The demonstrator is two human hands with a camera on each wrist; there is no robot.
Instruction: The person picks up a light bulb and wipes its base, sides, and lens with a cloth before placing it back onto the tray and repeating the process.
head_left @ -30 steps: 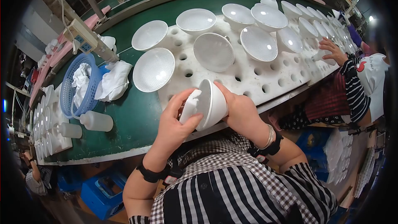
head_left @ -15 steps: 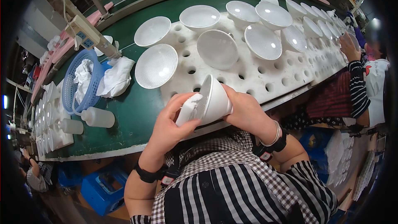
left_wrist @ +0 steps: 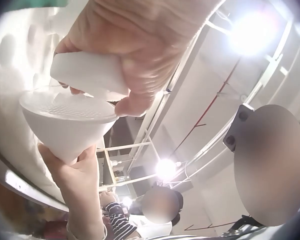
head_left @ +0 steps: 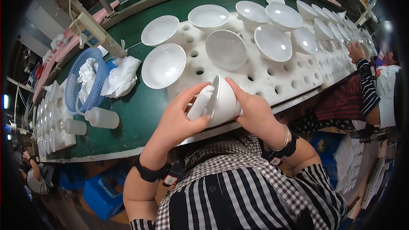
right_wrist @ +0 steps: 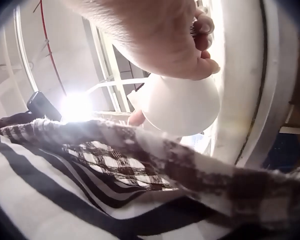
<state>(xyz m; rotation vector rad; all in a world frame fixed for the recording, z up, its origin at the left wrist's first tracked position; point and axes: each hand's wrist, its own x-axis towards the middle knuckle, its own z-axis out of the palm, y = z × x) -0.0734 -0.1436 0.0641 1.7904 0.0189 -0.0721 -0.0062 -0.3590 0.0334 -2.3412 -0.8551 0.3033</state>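
A white cone-shaped lamp bulb (head_left: 226,104) with a textured round face is held close in front of the body. My right hand (head_left: 257,111) grips its narrow end; the right wrist view shows the smooth white side of the lamp bulb (right_wrist: 182,107) below that hand. Between thumb and fingers, my left hand (head_left: 175,113) holds a thick white pad (head_left: 200,102), like folded cloth, at the bulb's face. The left wrist view has the pad (left_wrist: 87,75) directly over the textured face, its lower edge close to the rim.
Several similar bulbs (head_left: 164,66) stand face up in a white board with holes (head_left: 255,87). On the green table (head_left: 132,125) are a blue basket (head_left: 70,87), a white cloth (head_left: 122,79) and white bottles (head_left: 102,117). Another person (head_left: 368,89) works at the right.
The bulb has turned, so its face shows more edge-on in the head view. The pad has shifted along the face. The other person's hand has moved away to the right.
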